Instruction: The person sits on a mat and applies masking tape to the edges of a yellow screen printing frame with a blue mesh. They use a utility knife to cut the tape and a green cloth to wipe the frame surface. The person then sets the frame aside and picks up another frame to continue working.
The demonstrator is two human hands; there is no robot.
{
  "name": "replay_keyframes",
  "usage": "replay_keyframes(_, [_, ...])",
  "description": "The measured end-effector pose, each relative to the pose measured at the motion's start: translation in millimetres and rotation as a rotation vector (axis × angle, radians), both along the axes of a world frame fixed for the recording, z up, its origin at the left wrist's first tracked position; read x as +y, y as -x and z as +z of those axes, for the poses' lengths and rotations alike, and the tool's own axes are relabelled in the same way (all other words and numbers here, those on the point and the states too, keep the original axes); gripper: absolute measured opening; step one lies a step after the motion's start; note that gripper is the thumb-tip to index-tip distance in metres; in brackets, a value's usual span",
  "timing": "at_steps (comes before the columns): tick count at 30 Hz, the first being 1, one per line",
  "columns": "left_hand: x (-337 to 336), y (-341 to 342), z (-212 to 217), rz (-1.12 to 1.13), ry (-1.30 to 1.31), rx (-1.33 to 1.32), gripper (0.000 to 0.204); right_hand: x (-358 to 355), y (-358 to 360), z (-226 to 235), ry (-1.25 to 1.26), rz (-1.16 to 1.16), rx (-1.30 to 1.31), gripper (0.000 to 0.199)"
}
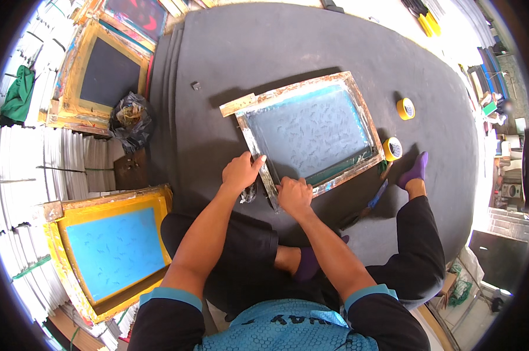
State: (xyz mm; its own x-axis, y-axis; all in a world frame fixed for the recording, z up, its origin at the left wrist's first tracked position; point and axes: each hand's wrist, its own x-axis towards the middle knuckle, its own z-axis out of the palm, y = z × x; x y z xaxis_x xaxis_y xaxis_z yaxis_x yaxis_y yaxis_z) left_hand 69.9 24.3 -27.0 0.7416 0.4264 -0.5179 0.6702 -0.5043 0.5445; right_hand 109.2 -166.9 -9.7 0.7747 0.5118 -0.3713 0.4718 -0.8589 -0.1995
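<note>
A worn wooden screen-printing frame (363,108) lies tilted on the dark surface ahead of me. Small dark marks cover its blue-grey mesh (311,128). My left hand (241,171) is closed on the frame's left side, thumb on top and the other fingers curled out of sight below. At the near left corner, my right hand (294,194) grips the frame edge with bent fingers, the tips partly hidden. Something crumpled and shiny (248,193) sits under my left wrist, too covered to name. Two yellow tape rolls (393,148) (405,109) stand to the right of the frame.
A yellow-edged screen (115,245) with blue mesh leans at my left. Farther up are another framed screen (109,73) and a black plastic bag (131,123). Stacked white sheets (19,158) line the left. A blue-handled tool (377,196) lies near my right foot (414,171).
</note>
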Motion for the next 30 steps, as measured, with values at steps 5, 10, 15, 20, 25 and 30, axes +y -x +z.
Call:
replay_keyframes(5, [1,-1,-3,-0.003,0.007,0.001,0.068,-15,-4,-9,-0.130,0.033,0.001,0.021])
replay_keyframes(10, [0,-2,3,-0.021,0.009,0.027,0.064,-24,-4,-24,-0.272,0.022,-0.015,0.022])
replay_keyframes(15, [-1,-4,11,-0.037,-0.002,0.061,0.064,-25,-6,-31,-0.237,0.036,0.005,0.023])
replay_keyframes(20, [0,-4,6,-0.040,0.026,0.075,0.063,-30,-29,-23,-0.298,0.075,0.220,0.022])
replay_keyframes(25, [1,-1,4,-0.015,0.062,0.026,0.061,-30,-34,-7,-0.246,0.044,0.377,0.021])
replay_keyframes(30, [1,-4,5,-0.038,0.035,0.071,0.062,-24,-23,11,-0.208,0.025,0.265,0.022])
